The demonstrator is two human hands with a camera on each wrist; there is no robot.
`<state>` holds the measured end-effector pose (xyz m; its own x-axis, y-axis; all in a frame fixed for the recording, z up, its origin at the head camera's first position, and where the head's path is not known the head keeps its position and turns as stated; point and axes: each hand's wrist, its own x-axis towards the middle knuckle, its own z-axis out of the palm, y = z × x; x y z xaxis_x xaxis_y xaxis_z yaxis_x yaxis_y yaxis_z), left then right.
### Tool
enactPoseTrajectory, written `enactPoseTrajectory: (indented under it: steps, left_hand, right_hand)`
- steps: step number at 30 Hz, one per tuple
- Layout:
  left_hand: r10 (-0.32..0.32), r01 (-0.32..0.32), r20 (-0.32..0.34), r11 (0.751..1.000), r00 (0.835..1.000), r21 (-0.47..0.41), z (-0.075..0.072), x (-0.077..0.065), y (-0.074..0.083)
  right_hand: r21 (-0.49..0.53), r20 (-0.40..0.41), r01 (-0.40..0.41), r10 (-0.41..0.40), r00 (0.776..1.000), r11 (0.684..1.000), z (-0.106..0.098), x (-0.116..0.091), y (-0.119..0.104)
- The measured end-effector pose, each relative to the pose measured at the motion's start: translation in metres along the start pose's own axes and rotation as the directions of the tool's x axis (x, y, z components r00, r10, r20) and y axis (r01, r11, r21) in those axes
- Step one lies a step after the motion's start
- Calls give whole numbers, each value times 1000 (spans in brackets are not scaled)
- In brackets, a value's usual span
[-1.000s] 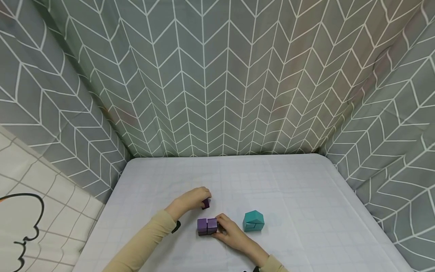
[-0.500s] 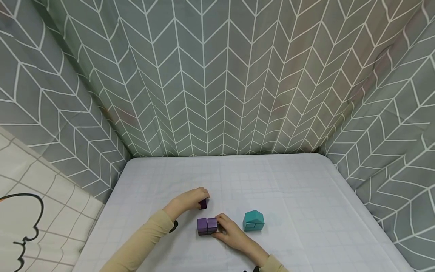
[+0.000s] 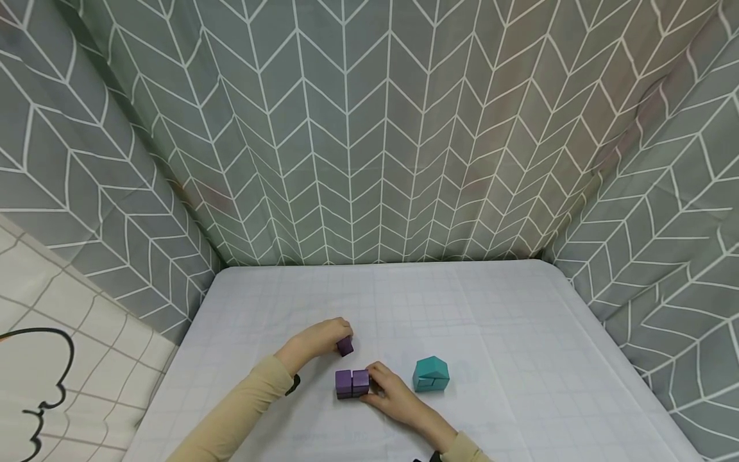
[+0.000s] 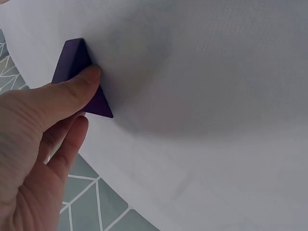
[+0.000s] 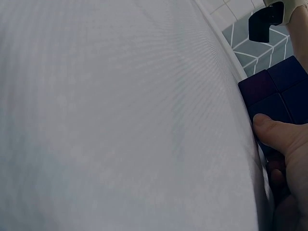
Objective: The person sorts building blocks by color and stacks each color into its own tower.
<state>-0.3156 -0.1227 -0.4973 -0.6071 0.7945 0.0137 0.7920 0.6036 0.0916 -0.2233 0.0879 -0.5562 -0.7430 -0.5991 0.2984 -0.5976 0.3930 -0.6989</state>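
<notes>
My left hand (image 3: 321, 339) pinches a dark purple triangular block (image 3: 345, 346) between thumb and fingers, a little beyond the purple cubes. In the left wrist view the triangular block (image 4: 72, 60) has one pointed corner showing past the thumb, close over the white cloth. Several purple cubes (image 3: 351, 384) are stacked as a small block on the table, with a thin gap between the two on top. From their right side my right hand (image 3: 392, 393) grips them, thumb at the front and fingers behind. In the right wrist view the thumb presses on the dark cubes (image 5: 269, 103).
A teal block group (image 3: 430, 374) with a pointed top stands to the right of my right hand. White cloth covers the table (image 3: 508, 333). Grey curtains (image 3: 369, 160) with white chevron lines hang behind and at the sides.
My left hand has shifted slightly to the left with the triangular block, which has turned in the fingers. The right hand and the cubes have stayed in place.
</notes>
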Motion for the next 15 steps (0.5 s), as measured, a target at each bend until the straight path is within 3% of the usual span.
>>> enactPoseTrajectory:
  steps: [15]
  left_hand:
    - [8,-8,-10,1000,1000,26,-1,2,1]
  right_hand:
    - [-31,-2,12,-12,1000,999,0,-1,0]
